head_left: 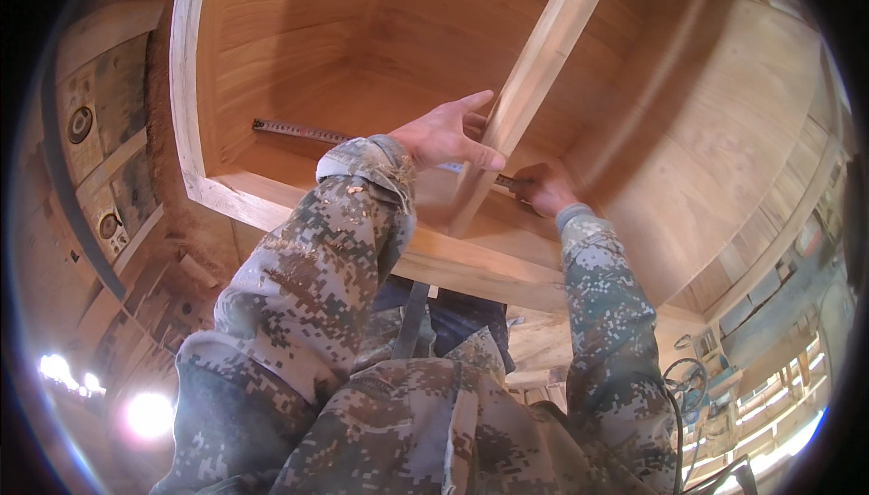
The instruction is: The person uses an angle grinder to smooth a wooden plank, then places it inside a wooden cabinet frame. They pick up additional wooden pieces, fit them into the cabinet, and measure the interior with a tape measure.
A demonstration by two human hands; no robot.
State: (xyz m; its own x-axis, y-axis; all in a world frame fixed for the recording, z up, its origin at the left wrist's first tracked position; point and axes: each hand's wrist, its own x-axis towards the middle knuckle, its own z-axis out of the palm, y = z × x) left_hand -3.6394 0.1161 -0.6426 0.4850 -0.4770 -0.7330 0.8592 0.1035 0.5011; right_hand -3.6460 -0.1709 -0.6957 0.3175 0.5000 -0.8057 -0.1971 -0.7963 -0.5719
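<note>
My left hand (445,136) is at a narrow wooden post (540,50) that crosses the front of a wooden cabinet frame (489,269). Its thumb lies over the post's face, other fingers reach behind the edge, and the index finger stretches upward. To the right of the post, my right hand (548,189) is closed on one end of a tape measure (299,130). The marked blade runs leftward behind the post and my left hand, ending near the cabinet's left side. What the right fingers cover is partly hidden.
Smooth wooden panels (706,124) line the cabinet's inside. At far left stands a board with round fittings (81,125). Wood shavings cling to my left sleeve (353,189). Cables (690,377) hang at the lower right, and bright lights (149,415) glare at the lower left.
</note>
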